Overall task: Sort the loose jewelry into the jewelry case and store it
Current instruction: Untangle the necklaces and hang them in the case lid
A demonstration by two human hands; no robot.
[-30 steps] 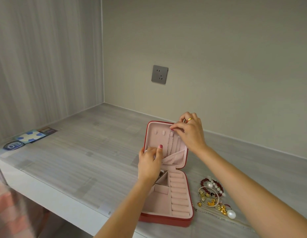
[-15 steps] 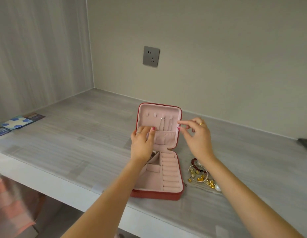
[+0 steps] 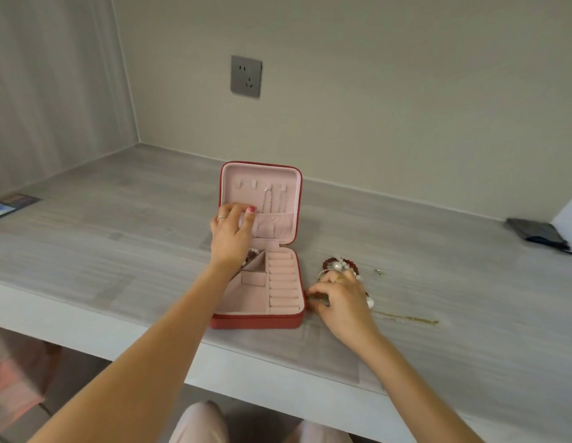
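Case [image 3: 257, 289]: open on table [image 3: 118, 251], near front edge; lid upright, base flat toward viewer.
Lid: two thin chains [image 3: 273, 199] hung from right-hand hooks, lower ends tucked in pocket; two left hooks bare.
Base: ring rolls down right side, all bare; beaded piece [image 3: 251, 254] partly visible in far-left compartment, mostly hidden by wrist.
Left hand [image 3: 232, 233]: laid against lid's left side, fingers spread flat over pocket edge; steadying only, gripping nothing.
Right hand [image 3: 340, 300]: down on table just right of case, fingers curled narrow over pile; closed on something small near case edge, item too blurred to name.
Change: right hand gone from lid hooks, half a second back, to jewelry pile; left hand unmoved on lid.
Pile [image 3: 340, 266]: red beads, pearls and gold bits beside case, partly under right hand; gold chain [image 3: 406, 319] stretched out to right; small ring [image 3: 378, 271] lying apart, farther back.
Meaning: hanging of chains judged finished; next pick begun.
Progress: early; most loose pieces not yet in case, closing and storing still to come.
Caution: tangled pile, so likely more than one piece lifted together.
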